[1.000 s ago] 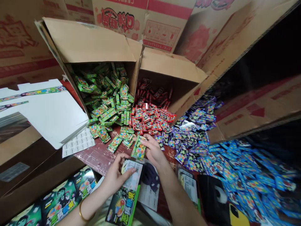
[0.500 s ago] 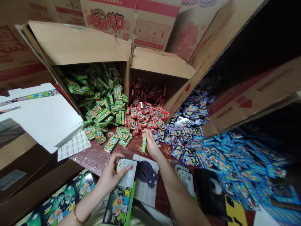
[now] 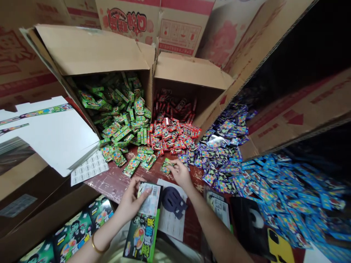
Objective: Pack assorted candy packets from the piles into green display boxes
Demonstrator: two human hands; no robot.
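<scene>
Low in the middle, my left hand (image 3: 134, 200) grips the top of a black and green candy box (image 3: 141, 233), thumb across its pale upper panel. My right hand (image 3: 180, 174) pinches a small green candy packet (image 3: 166, 166) just above the red-brown table, in front of the red packets. Loose green packets (image 3: 132, 166) lie to its left. A dark purple skull-shaped piece (image 3: 172, 200) rests on a white sheet (image 3: 175, 228) between my forearms.
Tipped cartons (image 3: 95, 51) spill green, red (image 3: 175, 135), purple (image 3: 219, 157) and blue packets (image 3: 287, 197) across the table (image 3: 106, 182). White card sheets (image 3: 60, 135) and a sticker sheet (image 3: 90, 168) lie left. A black case (image 3: 248, 223) sits at right, and printed boxes (image 3: 74, 230) lower left.
The green packet in my right hand has turned from edge-on to showing its broad face, and moved slightly. My left hand keeps holding the candy box. The view has shifted a little.
</scene>
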